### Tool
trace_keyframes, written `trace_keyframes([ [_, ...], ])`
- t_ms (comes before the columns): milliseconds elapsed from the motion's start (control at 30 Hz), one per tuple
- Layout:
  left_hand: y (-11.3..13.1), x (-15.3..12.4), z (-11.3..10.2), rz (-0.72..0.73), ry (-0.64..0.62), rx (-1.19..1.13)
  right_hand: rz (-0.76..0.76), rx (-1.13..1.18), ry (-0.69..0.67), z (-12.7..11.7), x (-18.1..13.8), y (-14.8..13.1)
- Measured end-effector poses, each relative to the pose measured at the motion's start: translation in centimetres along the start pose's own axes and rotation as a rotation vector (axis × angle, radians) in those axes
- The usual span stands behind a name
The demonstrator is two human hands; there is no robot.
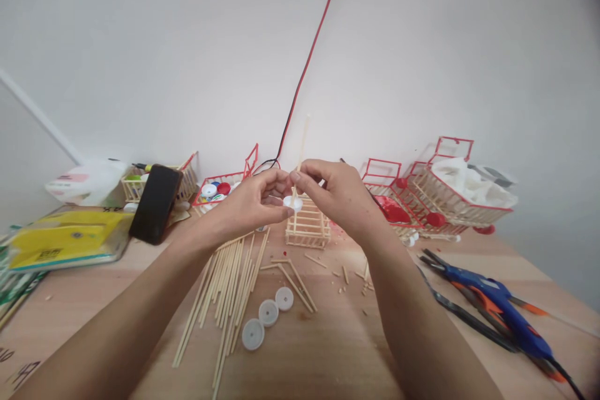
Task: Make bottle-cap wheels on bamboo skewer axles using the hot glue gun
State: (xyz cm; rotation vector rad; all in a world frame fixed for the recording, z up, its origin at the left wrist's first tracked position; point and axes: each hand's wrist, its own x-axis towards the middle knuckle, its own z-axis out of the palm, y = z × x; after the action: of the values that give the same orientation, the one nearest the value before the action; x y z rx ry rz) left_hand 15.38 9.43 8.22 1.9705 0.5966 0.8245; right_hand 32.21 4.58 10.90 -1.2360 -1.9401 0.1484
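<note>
My left hand (262, 200) is closed with its fingertips around a white bottle cap (293, 202). In a pinch, my right hand (335, 190) holds a thin wooden stick (304, 140) that stands nearly upright and seems to run through the cap. Just beyond and below both hands, a small crate-like frame of wooden sticks (309, 239) sits on the table. Three white caps with holes in their middles (269, 312) lie in a row nearer to me. Loose wooden sticks (229, 287) are spread left of them.
At right lies a blue glue gun (497, 300) by black-handled pliers (469, 315). Small red-trimmed stick carts (462, 194) stand along the wall. A phone (155, 205) leans at left beside a yellow packet (70, 234). Short stick offcuts (345, 275) are scattered centrally.
</note>
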Motion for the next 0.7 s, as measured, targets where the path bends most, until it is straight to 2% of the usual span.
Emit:
trace_keyframes([
  [700,-0.03,-0.2,-0.17,-0.015,-0.004,0.011,0.019,-0.007,-0.039,-0.05,0.07,-0.12],
])
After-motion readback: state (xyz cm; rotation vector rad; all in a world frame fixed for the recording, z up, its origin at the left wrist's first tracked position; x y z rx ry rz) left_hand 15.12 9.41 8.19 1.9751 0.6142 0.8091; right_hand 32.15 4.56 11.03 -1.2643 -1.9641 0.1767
